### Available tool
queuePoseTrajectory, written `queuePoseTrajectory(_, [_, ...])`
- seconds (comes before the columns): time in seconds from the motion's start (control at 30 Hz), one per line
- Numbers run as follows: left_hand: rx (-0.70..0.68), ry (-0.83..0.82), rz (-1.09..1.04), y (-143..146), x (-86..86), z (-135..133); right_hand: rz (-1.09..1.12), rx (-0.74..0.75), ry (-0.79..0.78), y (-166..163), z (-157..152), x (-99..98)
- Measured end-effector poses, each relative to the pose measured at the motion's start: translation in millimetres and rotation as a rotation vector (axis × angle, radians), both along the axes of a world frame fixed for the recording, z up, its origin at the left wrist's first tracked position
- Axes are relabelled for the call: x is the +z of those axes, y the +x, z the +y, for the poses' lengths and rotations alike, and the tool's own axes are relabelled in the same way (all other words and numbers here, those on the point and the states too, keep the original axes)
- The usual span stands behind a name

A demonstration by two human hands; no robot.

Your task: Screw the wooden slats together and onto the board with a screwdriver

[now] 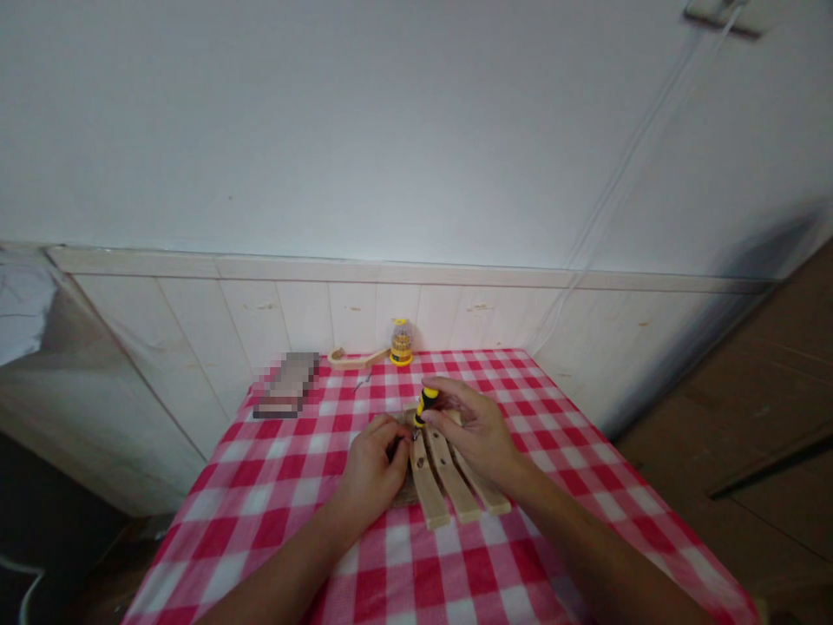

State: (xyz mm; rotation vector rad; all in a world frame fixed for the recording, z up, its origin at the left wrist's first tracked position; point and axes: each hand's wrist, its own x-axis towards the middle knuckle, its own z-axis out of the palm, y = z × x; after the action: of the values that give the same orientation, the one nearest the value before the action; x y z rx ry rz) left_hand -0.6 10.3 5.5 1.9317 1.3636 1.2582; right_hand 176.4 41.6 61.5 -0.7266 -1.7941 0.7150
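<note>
My right hand (478,430) grips a yellow and black screwdriver (425,404), tilted, its tip down at the leftmost of three pale wooden slats (430,493). The slats lie side by side, slightly curved, with dark holes in them. Under their left side shows a brown woven-looking piece (404,496). My left hand (376,460) is closed at the left edge of the slats, fingertips pinched together close to the screwdriver's tip. Whatever those fingertips hold is too small to make out.
A clear-domed yellow bit set (402,345) stands at the back by the wall. Beside it lies a curved wooden piece (351,358), and a small thin metal item (363,382) in front. A blurred-out box shape (287,386) sits back left. A red-and-white checked tablecloth (383,582) covers the table.
</note>
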Motion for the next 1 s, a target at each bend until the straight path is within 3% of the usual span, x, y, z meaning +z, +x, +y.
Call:
queuePoseTrajectory(0.27, [-0.075, 0.049, -0.036, -4.0, 0.2, -8.5, 0.157, -0.008, -0.045, 4.0, -10.2, 2.9])
queuePoseTrajectory(0.6, [-0.196, -0.016, 0.001, -5.1, 3.7, -12.2, 0.113, 0.010, -0.039, 8.1, -18.5, 1.5])
queuePoseTrajectory(1.0, [-0.205, -0.044, 0.001, -4.4, 0.7, -9.0, 0.012, 0.122, -0.056, 11.9, -20.5, 5.6])
